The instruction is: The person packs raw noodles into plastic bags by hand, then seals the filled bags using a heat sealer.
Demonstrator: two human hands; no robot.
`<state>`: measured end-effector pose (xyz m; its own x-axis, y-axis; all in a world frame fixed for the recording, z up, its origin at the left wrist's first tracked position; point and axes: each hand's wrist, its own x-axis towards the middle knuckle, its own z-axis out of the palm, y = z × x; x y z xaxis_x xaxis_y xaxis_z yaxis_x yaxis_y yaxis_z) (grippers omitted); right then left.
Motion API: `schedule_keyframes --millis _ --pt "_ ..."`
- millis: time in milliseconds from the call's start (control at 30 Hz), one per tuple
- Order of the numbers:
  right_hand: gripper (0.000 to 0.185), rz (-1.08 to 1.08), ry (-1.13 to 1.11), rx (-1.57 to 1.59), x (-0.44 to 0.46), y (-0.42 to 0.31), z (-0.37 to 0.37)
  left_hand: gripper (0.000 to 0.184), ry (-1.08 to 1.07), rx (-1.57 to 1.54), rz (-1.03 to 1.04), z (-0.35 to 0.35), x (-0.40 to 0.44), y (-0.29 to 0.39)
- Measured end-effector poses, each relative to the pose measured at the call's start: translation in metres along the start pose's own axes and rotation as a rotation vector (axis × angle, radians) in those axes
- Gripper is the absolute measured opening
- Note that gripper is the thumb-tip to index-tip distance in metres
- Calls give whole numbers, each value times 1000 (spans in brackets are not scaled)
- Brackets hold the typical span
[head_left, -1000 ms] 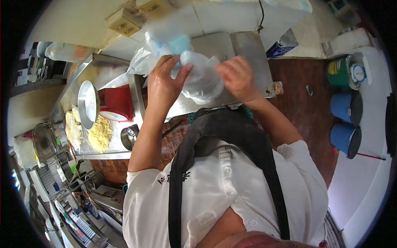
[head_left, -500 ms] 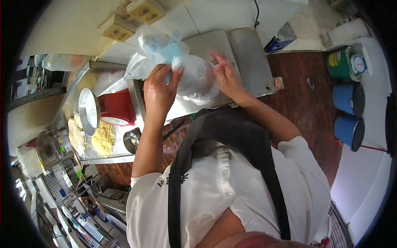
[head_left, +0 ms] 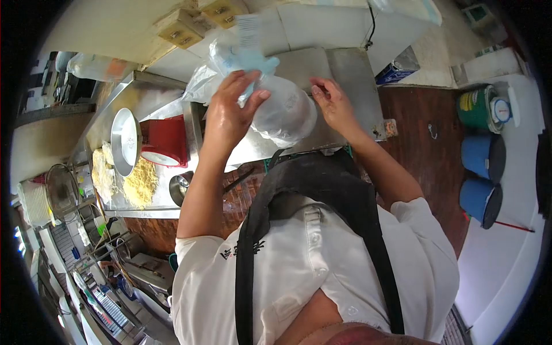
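Note:
A clear plastic bag (head_left: 283,112) with bulging contents rests on the steel worktop in front of me. What is inside is hard to make out through the plastic. My left hand (head_left: 234,106) grips the gathered plastic at the bag's upper left, thumb and fingers on either side of it. Light blue plastic (head_left: 261,64) and a blurred printed flap (head_left: 248,31) rise above those fingers. My right hand (head_left: 336,106) is just right of the bag, fingers apart and holding nothing.
To the left, a red scale (head_left: 164,140) with a metal pan (head_left: 125,142) stands beside yellow noodles (head_left: 140,183) and a small metal pot (head_left: 180,187). Blue buckets (head_left: 482,158) stand on the floor at right. A blue tin (head_left: 397,68) sits beyond the worktop (head_left: 353,75).
The blue plastic and printed flap have shifted upward above my left hand. My right hand's fingers have drawn closer together and back from the bag's top. The view has tilted slightly.

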<state>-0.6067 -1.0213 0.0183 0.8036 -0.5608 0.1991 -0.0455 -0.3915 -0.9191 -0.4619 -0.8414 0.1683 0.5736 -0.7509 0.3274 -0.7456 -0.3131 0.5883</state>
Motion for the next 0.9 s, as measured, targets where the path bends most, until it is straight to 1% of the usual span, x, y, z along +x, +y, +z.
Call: schedule_keyframes --millis 67,167,267,333,367,400,467,567,667,700,733,800,833,867,900 --pt "32 -7 1 -2 0 2 -2 25 89 -109 4 14 3 -11" --pt "30 8 -6 33 -1 -5 -7 18 85 -144 -93 7 10 -2" --pt "30 2 16 41 -3 -8 -10 15 242 -222 -33 7 12 -1" --pt "30 34 -2 -13 -3 -14 -14 15 355 -243 -82 0 18 -6" --pt "30 51 -11 -41 -3 -16 -15 14 423 -283 -60 -8 21 -6" --pt "31 87 -42 -32 -3 -17 -16 13 467 -365 -23 -15 25 -3" --pt "32 153 -104 -13 -1 -20 -18 11 539 -405 -74 -30 30 11" --pt "36 153 -141 150 2 -40 -14 11 728 -461 17 -42 28 16" --pt "37 99 -123 67 7 -43 -7 11 861 -574 120 -64 23 34" --pt "36 158 -188 -29 12 -55 -10 10 963 -770 155 -67 23 52" --pt "34 200 -262 -126 19 -65 -16 7 900 -781 311 -75 21 50" --pt "29 237 -285 197 26 -61 -16 16 881 -611 297 -82 12 34" --pt "32 227 -194 351 29 -54 -16 21 873 -527 291 -85 9 26" --pt "37 226 -90 499 31 -51 -14 24 746 -568 394 -98 13 30" --pt "43 154 -136 695 39 -74 -16 26 624 -656 288 -110 17 24"
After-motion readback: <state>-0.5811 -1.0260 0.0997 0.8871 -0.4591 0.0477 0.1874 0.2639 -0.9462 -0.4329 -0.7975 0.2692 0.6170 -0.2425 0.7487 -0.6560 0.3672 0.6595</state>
